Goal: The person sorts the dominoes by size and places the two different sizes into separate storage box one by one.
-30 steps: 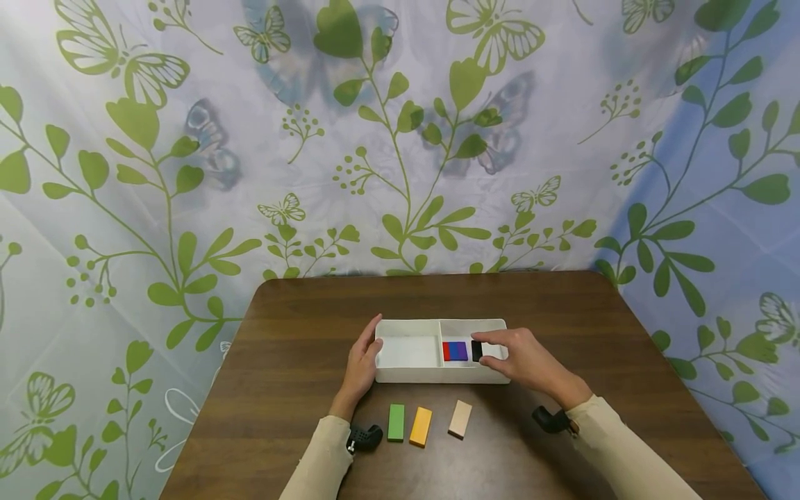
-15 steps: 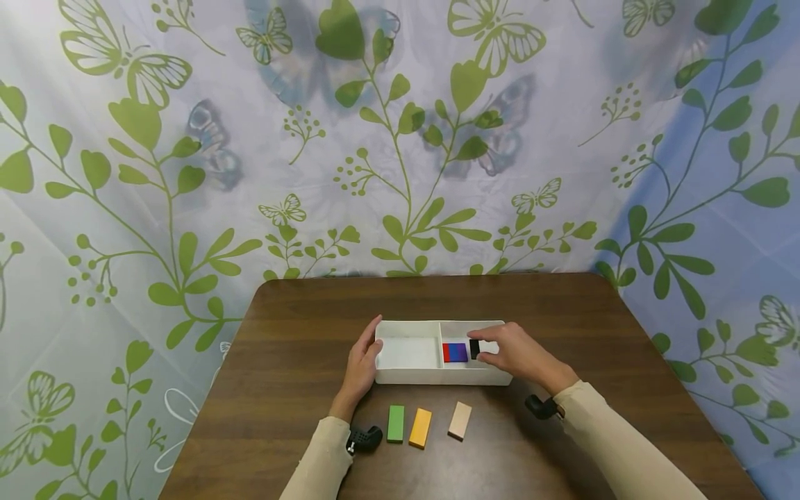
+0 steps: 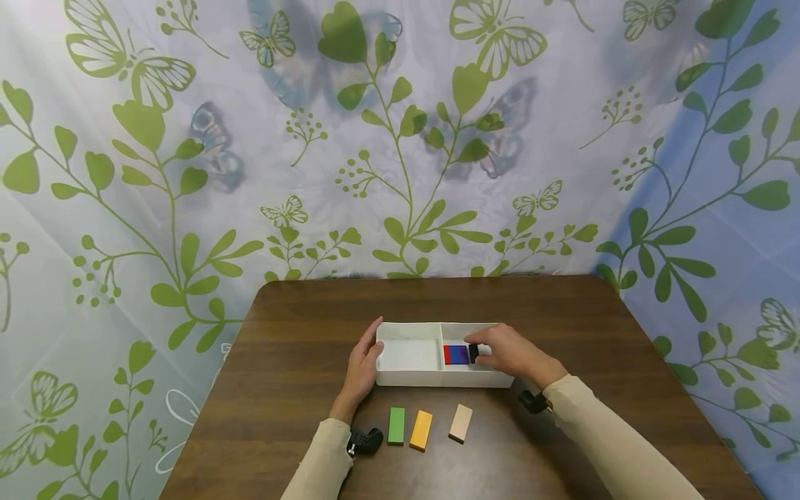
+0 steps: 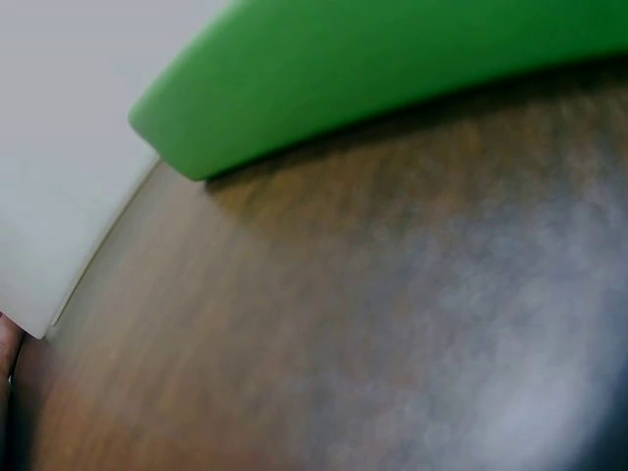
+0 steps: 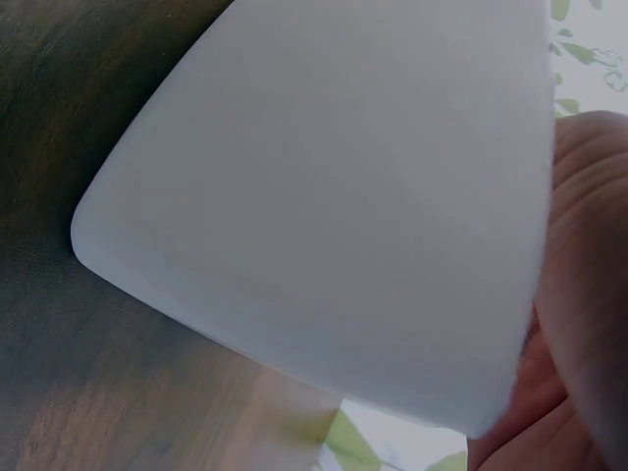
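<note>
A white two-compartment box [image 3: 409, 378] lies lengthwise on the table. At its left end is my left hand [image 3: 359, 368], with fingers along the outside wall and the thumb at the rim. My right hand [image 3: 515, 353] reaches over the right end and pinches a black block [image 3: 473, 353] between thumb and finger in the right compartment. Just left of that block, red [image 3: 446, 355], blue [image 3: 454, 355] and purple [image 3: 463, 355] blocks stand side by side against the divider. The right wrist view shows the box's outer wall [image 5: 324, 206] and part of the hand.
In front of the box lie a green block [image 3: 396, 426], a yellow-orange block [image 3: 421, 430] and a natural wood block [image 3: 460, 423] on the brown table [image 3: 312, 305]. The green block fills the top of the left wrist view. A patterned curtain [image 3: 400, 139] hangs behind.
My right hand has moved left with the black block, which now sits close to the purple one. My left hand stays at the box's left end.
</note>
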The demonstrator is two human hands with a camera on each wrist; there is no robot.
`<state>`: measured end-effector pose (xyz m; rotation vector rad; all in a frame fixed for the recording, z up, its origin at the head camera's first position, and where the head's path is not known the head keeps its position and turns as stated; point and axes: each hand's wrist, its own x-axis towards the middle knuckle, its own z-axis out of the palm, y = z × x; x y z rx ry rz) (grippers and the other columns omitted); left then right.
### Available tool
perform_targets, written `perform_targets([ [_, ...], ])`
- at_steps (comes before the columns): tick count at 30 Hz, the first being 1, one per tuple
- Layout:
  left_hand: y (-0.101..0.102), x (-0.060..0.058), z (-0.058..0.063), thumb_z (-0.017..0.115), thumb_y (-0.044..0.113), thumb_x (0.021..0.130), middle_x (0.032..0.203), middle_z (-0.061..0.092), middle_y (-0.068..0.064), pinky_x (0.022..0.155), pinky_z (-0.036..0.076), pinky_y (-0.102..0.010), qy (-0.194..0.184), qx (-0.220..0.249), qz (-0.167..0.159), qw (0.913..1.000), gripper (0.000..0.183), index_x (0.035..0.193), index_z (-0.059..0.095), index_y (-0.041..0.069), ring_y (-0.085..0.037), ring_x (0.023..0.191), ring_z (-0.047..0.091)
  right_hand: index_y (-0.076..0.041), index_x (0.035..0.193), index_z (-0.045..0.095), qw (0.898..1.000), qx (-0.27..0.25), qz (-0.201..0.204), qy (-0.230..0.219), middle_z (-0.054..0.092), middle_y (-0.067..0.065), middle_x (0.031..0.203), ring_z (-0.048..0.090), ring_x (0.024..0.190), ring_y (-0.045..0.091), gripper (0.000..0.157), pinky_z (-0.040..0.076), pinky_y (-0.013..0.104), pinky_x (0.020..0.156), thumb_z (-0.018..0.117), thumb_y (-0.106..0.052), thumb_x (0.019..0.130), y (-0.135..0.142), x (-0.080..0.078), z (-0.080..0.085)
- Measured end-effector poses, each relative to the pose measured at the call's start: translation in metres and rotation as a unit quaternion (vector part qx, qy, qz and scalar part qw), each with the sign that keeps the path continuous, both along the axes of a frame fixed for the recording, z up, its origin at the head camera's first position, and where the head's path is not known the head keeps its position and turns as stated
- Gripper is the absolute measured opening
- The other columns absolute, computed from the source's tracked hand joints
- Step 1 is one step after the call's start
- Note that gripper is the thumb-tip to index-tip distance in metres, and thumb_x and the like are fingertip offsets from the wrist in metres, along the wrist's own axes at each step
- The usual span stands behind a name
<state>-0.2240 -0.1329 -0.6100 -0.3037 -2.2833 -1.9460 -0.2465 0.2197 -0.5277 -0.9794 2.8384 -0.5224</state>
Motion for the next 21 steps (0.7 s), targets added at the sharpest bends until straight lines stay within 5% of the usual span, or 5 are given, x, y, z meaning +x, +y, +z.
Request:
perform_targets([
  [8, 0.000, 0.000, 0.000, 0.047, 0.008, 0.116, 0.177, 0.039, -0.005, 0.134, 0.025, -0.051, -0.001, 0.002, -0.001, 1.0000, 0.053, 0.167, 0.047, 0.020, -0.026, 0.166, 0.032, -0.004, 0.134, 0.078, 1.000, 0.006, 0.007, 0.010, 0.080, 0.010, 0.131, 0.077, 0.120, 0.029, 0.042, 0.061, 0.052, 0.104, 0.086, -0.009, 0.092, 0.000, -0.004, -0.005],
  [16, 0.001, 0.001, 0.002, 0.049, 0.006, 0.115, 0.175, 0.042, -0.007, 0.122, 0.028, -0.013, 0.001, 0.013, 0.002, 0.9999, 0.052, 0.166, 0.048, 0.012, -0.026, 0.165, 0.034, -0.005, 0.129, 0.081, 0.999, 0.026, 0.012, 0.021, 0.082, 0.008, 0.124, 0.077, 0.113, 0.026, 0.039, 0.063, 0.051, 0.101, 0.086, -0.007, 0.090, -0.005, -0.012, -0.011],
  [21, 0.000, 0.000, 0.001, 0.050, 0.007, 0.114, 0.175, 0.043, -0.007, 0.126, 0.029, -0.020, 0.000, 0.014, 0.005, 0.9999, 0.051, 0.165, 0.049, 0.012, -0.026, 0.165, 0.034, -0.006, 0.128, 0.081, 0.999, 0.040, 0.017, 0.022, 0.082, 0.007, 0.123, 0.077, 0.113, 0.027, 0.039, 0.061, 0.054, 0.103, 0.086, -0.006, 0.089, -0.009, -0.015, -0.014],
])
